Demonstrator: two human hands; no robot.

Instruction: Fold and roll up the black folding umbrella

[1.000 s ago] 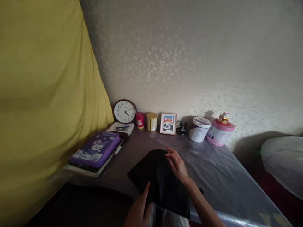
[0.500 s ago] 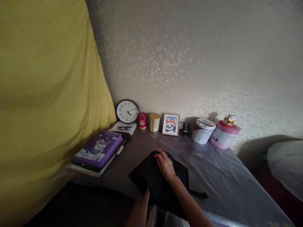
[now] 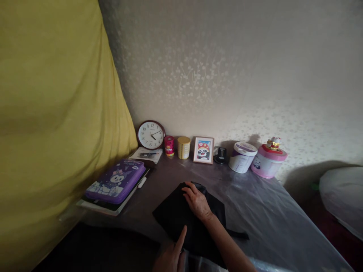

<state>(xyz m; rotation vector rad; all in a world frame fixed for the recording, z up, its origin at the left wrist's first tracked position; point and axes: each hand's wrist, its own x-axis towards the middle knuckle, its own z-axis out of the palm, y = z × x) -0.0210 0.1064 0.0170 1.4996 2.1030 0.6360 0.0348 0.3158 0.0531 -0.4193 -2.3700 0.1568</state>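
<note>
A black cloth item [image 3: 177, 215], folded into an angular shape, lies before me at the near side of the table. A narrow black strap [image 3: 239, 234] sticks out from its right side. My right hand [image 3: 197, 200] is laid over the upper part, its fingers bent and together on the fabric. Below it, my left hand [image 3: 172, 255] is at the near edge of the cloth. Its index finger stretches onto the fabric, apart from the thumb; its remaining fingers are hidden. What kind of cloth item this is, I cannot tell.
A purple zip case [image 3: 116, 182] lies on books at left. Along the wall stand a clock [image 3: 151, 135], red can [image 3: 169, 146], yellow-lidded can [image 3: 183, 148], panda picture frame [image 3: 203, 150], black stand [image 3: 221, 155], white tub [image 3: 243, 158] and pink tub [image 3: 268, 162]. A yellow curtain [image 3: 56, 113] hangs left.
My left index finger has come out from the cloth's near edge and now lies stretched on top of it. My right hand stays on the cloth, nearly unmoved. The view has shifted slightly.
</note>
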